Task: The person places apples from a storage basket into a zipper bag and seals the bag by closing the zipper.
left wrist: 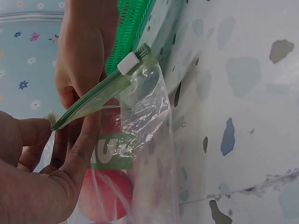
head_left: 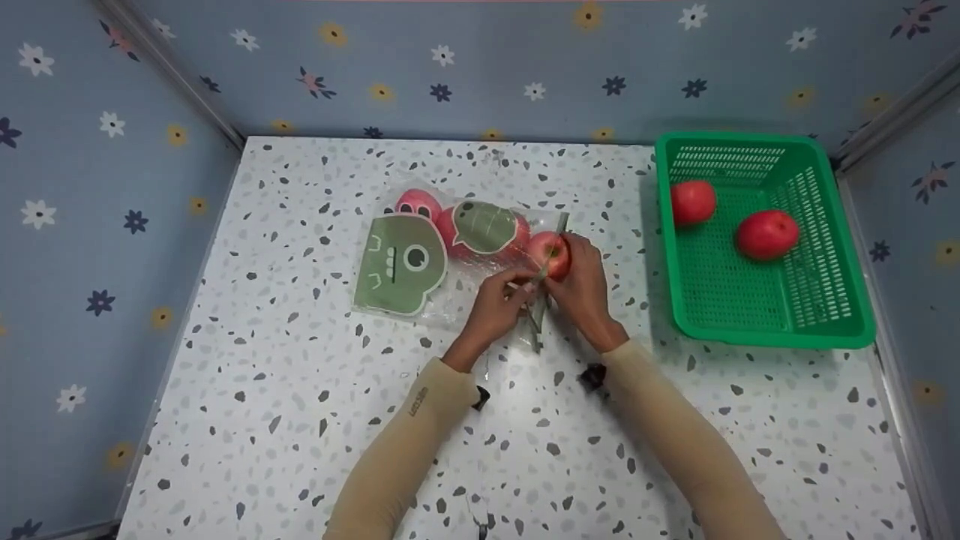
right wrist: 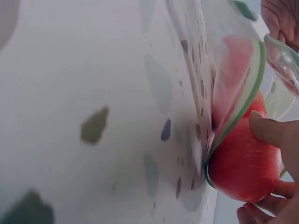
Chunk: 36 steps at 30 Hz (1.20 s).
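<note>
A clear zip bag (head_left: 401,266) with a green cartoon print lies flat at the middle of the table, with red apples (head_left: 420,202) inside. At its mouth, the left hand (head_left: 493,307) pinches the green zip edge (left wrist: 88,99) between thumb and fingers, lifting it a little. The right hand (head_left: 585,289) grips another apple (right wrist: 247,158) from the outer side, thumb on top and fingers beneath. This apple sits in the opening, the zip strip running along its side in the right wrist view. A white slider (left wrist: 128,63) is at one end of the strip.
To the right stands a green plastic basket (head_left: 772,337) holding two red apples, one (head_left: 694,202) by its left wall and one (head_left: 766,234) nearer its middle. Flower-patterned panels (head_left: 487,67) border the speckled table (head_left: 262,420) at the back and sides.
</note>
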{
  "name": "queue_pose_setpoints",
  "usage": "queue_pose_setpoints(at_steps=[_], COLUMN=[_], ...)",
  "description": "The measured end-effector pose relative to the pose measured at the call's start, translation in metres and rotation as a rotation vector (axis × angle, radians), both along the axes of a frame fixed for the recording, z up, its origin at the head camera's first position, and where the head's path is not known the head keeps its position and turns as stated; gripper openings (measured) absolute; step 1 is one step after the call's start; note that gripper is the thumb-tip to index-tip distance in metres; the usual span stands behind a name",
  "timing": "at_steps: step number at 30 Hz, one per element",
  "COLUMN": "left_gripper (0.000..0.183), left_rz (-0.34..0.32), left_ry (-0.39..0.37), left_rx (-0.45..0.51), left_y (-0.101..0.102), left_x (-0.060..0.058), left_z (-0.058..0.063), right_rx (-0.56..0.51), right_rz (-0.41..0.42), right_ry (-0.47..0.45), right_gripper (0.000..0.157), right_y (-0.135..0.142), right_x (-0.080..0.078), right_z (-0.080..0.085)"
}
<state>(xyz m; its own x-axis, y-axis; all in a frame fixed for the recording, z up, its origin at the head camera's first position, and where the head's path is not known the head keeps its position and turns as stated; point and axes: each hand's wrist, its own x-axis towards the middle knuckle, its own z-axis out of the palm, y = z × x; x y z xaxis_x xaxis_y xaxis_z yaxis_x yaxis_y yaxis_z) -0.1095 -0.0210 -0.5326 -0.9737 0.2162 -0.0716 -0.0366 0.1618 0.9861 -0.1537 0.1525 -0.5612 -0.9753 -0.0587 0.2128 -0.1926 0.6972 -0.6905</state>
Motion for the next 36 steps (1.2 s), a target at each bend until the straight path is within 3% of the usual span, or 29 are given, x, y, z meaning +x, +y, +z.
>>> queue_pose_setpoints(at_steps=[5, 13, 16, 28, 36], left_gripper=[0.023, 0.022, 0.021, 0.021, 0.022], left_rz=[-0.013, -0.036, -0.041, -0.033, -0.020], left_ry=[0.008, 0.083, 0.094, 0.096, 0.078], left_rx=[-0.002, -0.002, -0.008, 0.015, 0.008], left_y=[0.000, 0.000, 0.001, 0.002, 0.002], left_x=[0.000, -0.002, -0.002, -0.004, -0.004], left_z=[0.000, -0.001, -0.001, -0.003, -0.002], right_rx=[-0.034, -0.095, -0.102, -0.040, 0.061], right_rz=[-0.021, -0.033, -0.044, -0.085, -0.026], right_ry=[0.005, 0.072, 0.042, -0.031, -0.027], right_gripper=[0.068, 0.058, 0.060, 0.063, 0.069], right_y=[-0.004, -0.010, -0.012, -0.020, -0.017], right_x=[0.000, -0.007, -0.007, -0.008, -0.005], right_z=[0.000, -0.004, -0.004, -0.004, -0.004])
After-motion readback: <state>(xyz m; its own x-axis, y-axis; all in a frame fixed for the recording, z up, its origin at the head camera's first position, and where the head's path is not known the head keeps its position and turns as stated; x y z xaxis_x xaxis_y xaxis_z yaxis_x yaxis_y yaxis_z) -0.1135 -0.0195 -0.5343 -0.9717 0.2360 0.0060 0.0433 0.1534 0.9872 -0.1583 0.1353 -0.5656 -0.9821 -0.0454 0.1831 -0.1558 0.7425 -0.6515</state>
